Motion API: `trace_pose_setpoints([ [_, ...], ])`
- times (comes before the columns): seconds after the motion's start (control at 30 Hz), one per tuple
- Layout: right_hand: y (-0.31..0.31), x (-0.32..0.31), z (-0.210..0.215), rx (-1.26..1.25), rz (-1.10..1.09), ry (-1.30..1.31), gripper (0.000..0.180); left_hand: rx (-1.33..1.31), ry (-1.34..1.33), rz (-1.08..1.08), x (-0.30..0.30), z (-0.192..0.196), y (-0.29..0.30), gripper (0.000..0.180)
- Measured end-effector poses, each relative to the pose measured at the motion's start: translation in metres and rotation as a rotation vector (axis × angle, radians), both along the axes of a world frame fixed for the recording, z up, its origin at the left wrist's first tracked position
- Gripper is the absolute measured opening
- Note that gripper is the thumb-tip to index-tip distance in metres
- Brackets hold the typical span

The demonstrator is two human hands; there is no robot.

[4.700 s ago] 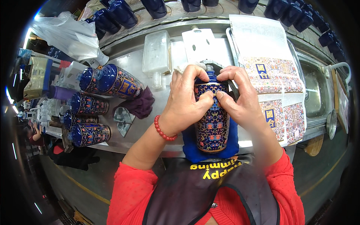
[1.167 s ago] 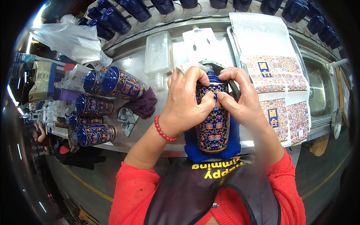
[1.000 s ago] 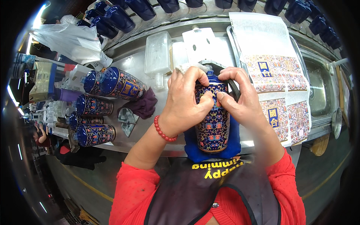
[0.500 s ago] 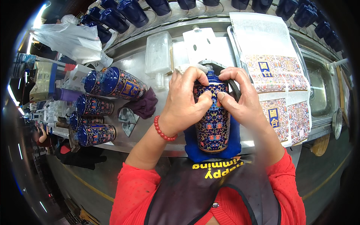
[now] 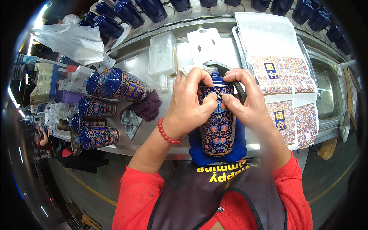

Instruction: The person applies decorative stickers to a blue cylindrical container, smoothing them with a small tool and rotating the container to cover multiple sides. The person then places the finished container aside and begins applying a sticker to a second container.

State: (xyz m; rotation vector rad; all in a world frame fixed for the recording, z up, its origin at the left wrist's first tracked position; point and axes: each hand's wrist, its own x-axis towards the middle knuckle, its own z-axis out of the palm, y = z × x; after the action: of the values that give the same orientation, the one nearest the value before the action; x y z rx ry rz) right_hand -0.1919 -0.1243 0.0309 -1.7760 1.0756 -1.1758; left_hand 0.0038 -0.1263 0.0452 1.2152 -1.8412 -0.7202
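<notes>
A dark blue bottle covered in a colourful floral pattern lies on a blue cloth in front of me, its neck pointing away. My left hand, with a red bead bracelet above it, curls round the bottle's left shoulder. From the other side my right hand grips the right shoulder. Both thumbs press on the patterned surface just below the shoulder, close together, while the index fingers bend near the neck. Beyond the neck, a whitish cloth and a dark object are partly hidden by the hands.
Patterned sheets lie to the right, beside a metal sink. At left are several decorated bottles, a purple cloth and a clear plastic piece. A clear box stands farther back. Plain blue bottles line the far edge.
The plain blue bottles along the far edge have shifted along their row. My hands and the patterned bottle show almost no movement.
</notes>
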Motion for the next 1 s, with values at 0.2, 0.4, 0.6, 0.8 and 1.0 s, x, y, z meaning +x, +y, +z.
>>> trace_pose_setpoints([
  [0.2, 0.000, 0.000, 0.001, 0.018, 0.005, 0.003, 0.035, -0.115, -0.100, 0.001, 0.000, 0.000, 0.000, 0.024],
  [0.4, 0.000, 0.000, -0.001, -0.004, -0.007, 0.009, 0.035, 0.163, 0.179, -0.018, 0.001, -0.003, 0.002, 0.023],
  [0.6, -0.001, 0.000, 0.000, -0.017, -0.004, 0.013, 0.034, -0.072, 0.012, -0.052, 0.003, -0.009, 0.003, 0.026],
  [0.8, 0.002, -0.002, 0.001, 0.035, 0.002, -0.019, 0.034, -0.243, 0.217, 0.010, 0.003, -0.021, 0.012, 0.031],
  [1.0, 0.002, -0.003, -0.004, -0.042, -0.008, -0.007, 0.032, -0.664, -0.388, -0.091, 0.019, -0.028, 0.039, 0.040],
])
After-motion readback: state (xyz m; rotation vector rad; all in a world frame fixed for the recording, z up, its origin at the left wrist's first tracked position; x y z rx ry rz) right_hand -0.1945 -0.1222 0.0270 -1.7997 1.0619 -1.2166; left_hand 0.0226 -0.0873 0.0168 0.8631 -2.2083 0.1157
